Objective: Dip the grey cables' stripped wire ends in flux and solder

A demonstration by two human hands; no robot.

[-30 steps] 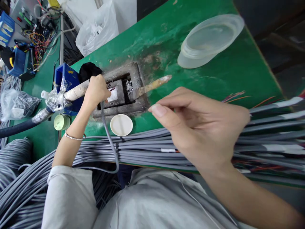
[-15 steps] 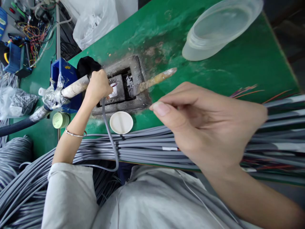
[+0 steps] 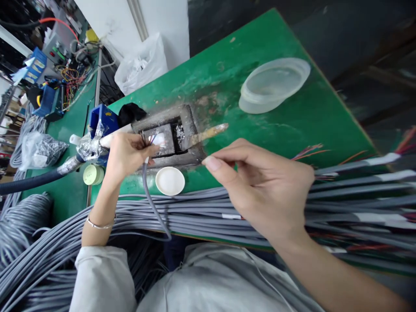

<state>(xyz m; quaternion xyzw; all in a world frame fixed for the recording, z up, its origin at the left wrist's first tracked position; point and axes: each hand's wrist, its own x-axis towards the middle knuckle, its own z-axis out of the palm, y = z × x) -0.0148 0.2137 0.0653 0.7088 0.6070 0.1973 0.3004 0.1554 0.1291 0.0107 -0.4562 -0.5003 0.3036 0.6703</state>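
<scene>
In the head view, my left hand is closed on the end of a grey cable. Thin coloured wires fan out of that end, over a soot-stained solder pot set in the bench. The cable hangs down from my fingers toward the bundle in front of me. To the right of the pot, my right hand hovers with thumb and forefinger pinched together. Anything in that pinch is too small to make out. A flat, crusted stick rests across the pot's right rim.
A white round lid lies in front of the pot. Behind are a clear plastic tub and a black cloth. A taped suction pipe comes in from the left. Many grey cables run along the bench's near edge.
The view has shifted, showing more of the bench and background. My left hand has turned so its thumb and fingers now show, still on the cable. My right hand stays pinched.
</scene>
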